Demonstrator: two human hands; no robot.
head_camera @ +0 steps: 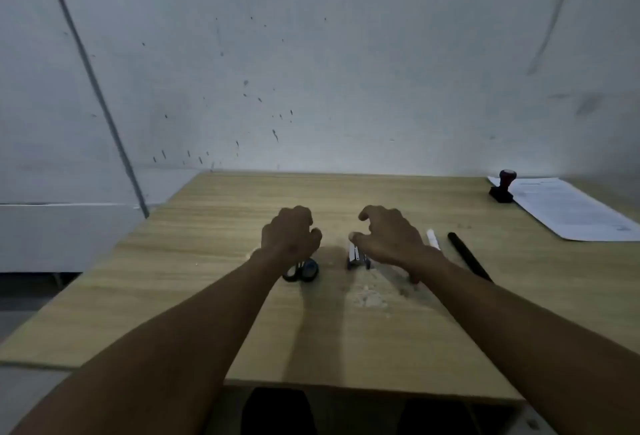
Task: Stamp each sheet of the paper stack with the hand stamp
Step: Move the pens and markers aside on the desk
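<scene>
Currently both hands hover mid-desk holding nothing, left hand loosely curled, right hand half-spread. Best reach right for the red-knobbed black hand stamp, touching the white printed paper stack at the far right; grip the knob, press square.

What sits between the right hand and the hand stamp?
Nothing blocks it. From the right hand, bare table runs to the hand stamp beside the paper stack. A white marker and black pen lie low nearby.

Plain office workspace: wood-grain table against a scuffed white wall, bearing hand stamp, paper stack, scissors.
</scene>
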